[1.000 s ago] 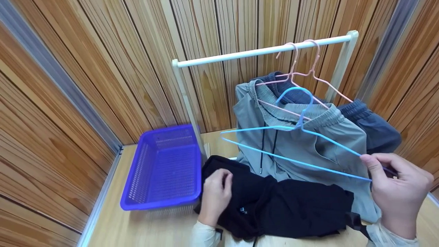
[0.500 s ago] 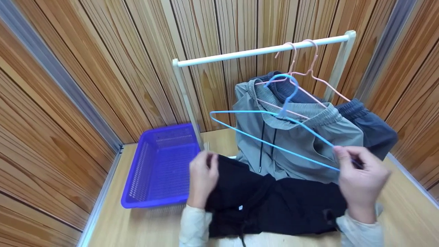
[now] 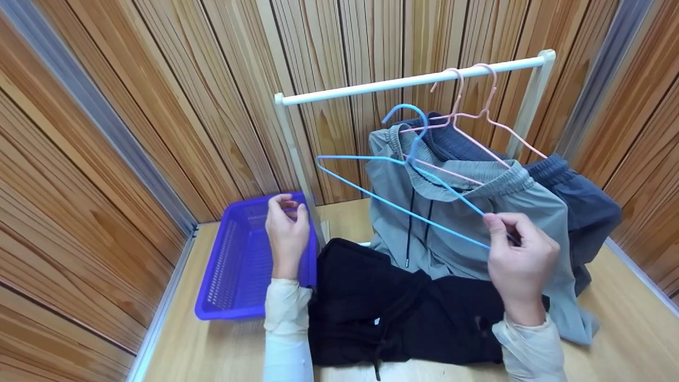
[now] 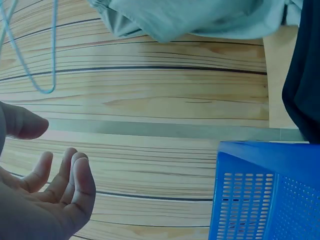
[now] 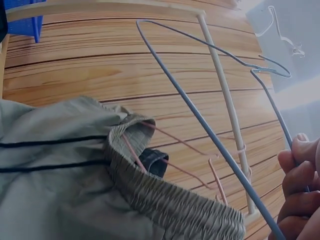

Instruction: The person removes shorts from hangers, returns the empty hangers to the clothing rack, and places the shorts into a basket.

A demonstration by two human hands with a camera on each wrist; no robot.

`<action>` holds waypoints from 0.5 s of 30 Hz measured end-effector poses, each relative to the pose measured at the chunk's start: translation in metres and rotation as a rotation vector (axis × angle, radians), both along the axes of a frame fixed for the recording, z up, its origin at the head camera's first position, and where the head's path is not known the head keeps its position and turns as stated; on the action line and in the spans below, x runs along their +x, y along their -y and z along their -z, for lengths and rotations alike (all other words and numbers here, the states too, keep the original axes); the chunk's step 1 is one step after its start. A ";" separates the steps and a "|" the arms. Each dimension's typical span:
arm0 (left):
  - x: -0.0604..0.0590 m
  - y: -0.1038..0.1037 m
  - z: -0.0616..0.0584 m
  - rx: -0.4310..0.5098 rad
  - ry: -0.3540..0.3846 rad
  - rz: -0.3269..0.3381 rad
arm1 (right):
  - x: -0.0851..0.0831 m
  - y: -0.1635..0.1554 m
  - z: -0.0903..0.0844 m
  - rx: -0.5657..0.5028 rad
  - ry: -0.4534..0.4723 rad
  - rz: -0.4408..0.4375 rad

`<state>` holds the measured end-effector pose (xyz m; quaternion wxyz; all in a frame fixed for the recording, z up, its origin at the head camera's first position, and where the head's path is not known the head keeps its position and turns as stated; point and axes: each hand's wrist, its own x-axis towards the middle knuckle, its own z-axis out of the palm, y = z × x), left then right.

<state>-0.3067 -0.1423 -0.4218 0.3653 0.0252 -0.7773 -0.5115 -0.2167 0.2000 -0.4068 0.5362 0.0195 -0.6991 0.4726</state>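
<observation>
Our left hand (image 3: 287, 227) has lifted off the black garment (image 3: 403, 307), fingers loose, empty, above one purple basket (image 3: 238, 276); our right hand (image 3: 517, 260) pinches one blue hanger (image 3: 392, 175), now higher, beside two pink hangers (image 3: 467, 114).

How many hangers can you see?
3. A blue hanger is held in the right hand. Two pink hangers hang side by side on the white rail, carrying the grey clothes. More could be hidden under the clothes.
</observation>
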 end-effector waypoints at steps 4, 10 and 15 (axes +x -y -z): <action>-0.012 -0.002 0.003 -0.018 0.026 0.008 | -0.004 0.006 -0.005 0.006 -0.002 -0.001; -0.021 -0.002 0.005 -0.039 0.044 -0.009 | -0.008 0.015 -0.012 0.037 -0.011 0.011; -0.030 -0.003 0.000 -0.062 0.047 0.003 | -0.011 0.019 -0.020 0.041 -0.008 0.016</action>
